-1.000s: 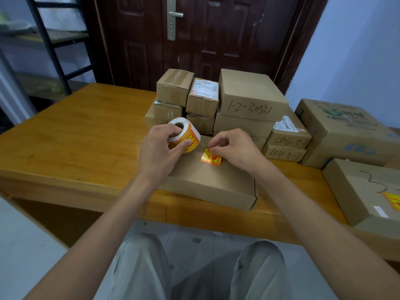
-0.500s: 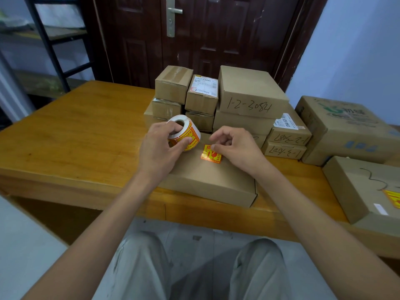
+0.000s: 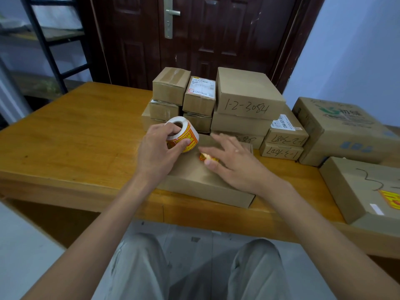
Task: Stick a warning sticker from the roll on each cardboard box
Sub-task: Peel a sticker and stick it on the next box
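Observation:
A flat cardboard box lies at the table's front edge. My left hand grips the roll of yellow-and-red warning stickers over the box's left end. On the box's top lies one sticker, mostly hidden under my right hand. That hand lies flat with straight fingers spread over the sticker, the thumb on its near edge.
A stack of several small cardboard boxes stands behind, some with handwritten numbers. A large printed box sits at the right. In front of it lies a box with a yellow sticker. The wooden table stretches left. A dark door is behind.
My right hand has changed from pinching the sticker with curled fingers to lying flat with fingers spread over it. The left hand keeps its hold on the roll.

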Action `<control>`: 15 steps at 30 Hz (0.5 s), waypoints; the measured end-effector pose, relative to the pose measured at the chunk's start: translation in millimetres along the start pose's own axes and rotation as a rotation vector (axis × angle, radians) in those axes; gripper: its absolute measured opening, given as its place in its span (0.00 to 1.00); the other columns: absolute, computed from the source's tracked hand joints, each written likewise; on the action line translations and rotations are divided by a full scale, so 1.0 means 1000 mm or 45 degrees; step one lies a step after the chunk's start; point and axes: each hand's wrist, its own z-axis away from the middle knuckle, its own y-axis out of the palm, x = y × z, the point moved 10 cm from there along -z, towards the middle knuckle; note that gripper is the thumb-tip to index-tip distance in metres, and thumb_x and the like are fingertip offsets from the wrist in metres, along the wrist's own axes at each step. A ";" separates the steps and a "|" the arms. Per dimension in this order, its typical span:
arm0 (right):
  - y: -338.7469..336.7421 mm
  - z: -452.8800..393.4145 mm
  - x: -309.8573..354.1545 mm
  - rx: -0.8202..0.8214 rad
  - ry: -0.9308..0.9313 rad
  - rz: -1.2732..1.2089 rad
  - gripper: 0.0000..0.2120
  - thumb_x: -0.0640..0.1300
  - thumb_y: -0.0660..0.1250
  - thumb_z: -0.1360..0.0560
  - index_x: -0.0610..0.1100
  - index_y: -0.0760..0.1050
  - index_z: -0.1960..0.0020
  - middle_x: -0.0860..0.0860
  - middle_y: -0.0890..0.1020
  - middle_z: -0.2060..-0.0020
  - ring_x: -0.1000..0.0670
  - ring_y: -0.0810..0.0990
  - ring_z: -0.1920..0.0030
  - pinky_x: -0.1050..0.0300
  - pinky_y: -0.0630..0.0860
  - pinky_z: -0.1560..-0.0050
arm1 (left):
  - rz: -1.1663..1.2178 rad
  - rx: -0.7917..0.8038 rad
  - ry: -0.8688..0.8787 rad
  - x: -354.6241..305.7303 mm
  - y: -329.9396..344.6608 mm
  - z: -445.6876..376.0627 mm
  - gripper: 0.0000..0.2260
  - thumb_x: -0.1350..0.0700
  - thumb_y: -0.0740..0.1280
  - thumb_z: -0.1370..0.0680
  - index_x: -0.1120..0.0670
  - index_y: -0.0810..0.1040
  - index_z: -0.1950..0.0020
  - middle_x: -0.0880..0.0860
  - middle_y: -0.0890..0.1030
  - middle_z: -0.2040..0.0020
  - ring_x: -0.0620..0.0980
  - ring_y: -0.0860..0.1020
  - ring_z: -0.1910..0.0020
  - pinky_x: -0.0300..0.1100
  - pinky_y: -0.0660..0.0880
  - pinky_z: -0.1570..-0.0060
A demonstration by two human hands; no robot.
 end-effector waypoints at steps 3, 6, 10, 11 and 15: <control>0.009 0.015 -0.002 0.091 0.031 0.051 0.26 0.65 0.44 0.14 0.64 0.55 0.16 0.52 0.50 0.14 0.51 0.42 0.15 0.42 0.48 0.19 | -0.020 0.010 -0.002 0.000 0.001 -0.001 0.12 0.48 0.76 0.22 0.52 0.83 0.42 0.51 0.84 0.41 0.48 0.77 0.39 0.41 0.78 0.49; 0.005 0.023 -0.015 0.034 0.078 0.014 0.27 0.65 0.43 0.14 0.64 0.58 0.17 0.52 0.50 0.14 0.50 0.43 0.15 0.38 0.48 0.18 | -0.016 0.013 -0.010 0.001 0.001 0.000 0.13 0.48 0.75 0.22 0.52 0.83 0.42 0.51 0.84 0.41 0.48 0.78 0.39 0.44 0.80 0.48; 0.001 0.034 -0.035 -0.033 0.179 -0.119 0.28 0.64 0.45 0.14 0.60 0.62 0.17 0.50 0.56 0.15 0.49 0.48 0.15 0.40 0.52 0.18 | 0.067 -0.003 -0.052 0.003 -0.004 -0.001 0.12 0.47 0.74 0.21 0.51 0.83 0.41 0.48 0.83 0.44 0.47 0.80 0.43 0.44 0.82 0.49; 0.001 0.036 -0.041 -0.045 0.208 -0.155 0.27 0.63 0.47 0.14 0.60 0.63 0.18 0.50 0.57 0.15 0.49 0.49 0.15 0.41 0.53 0.18 | 0.105 -0.006 -0.074 0.005 -0.006 -0.002 0.11 0.48 0.74 0.21 0.51 0.83 0.41 0.48 0.83 0.44 0.46 0.80 0.44 0.44 0.82 0.50; 0.000 0.042 -0.059 -0.172 0.391 -0.471 0.25 0.58 0.59 0.14 0.59 0.62 0.18 0.53 0.56 0.15 0.50 0.51 0.16 0.44 0.55 0.20 | 0.143 -0.007 -0.168 0.019 -0.012 -0.008 0.11 0.49 0.75 0.21 0.50 0.83 0.41 0.48 0.84 0.44 0.45 0.81 0.45 0.46 0.83 0.50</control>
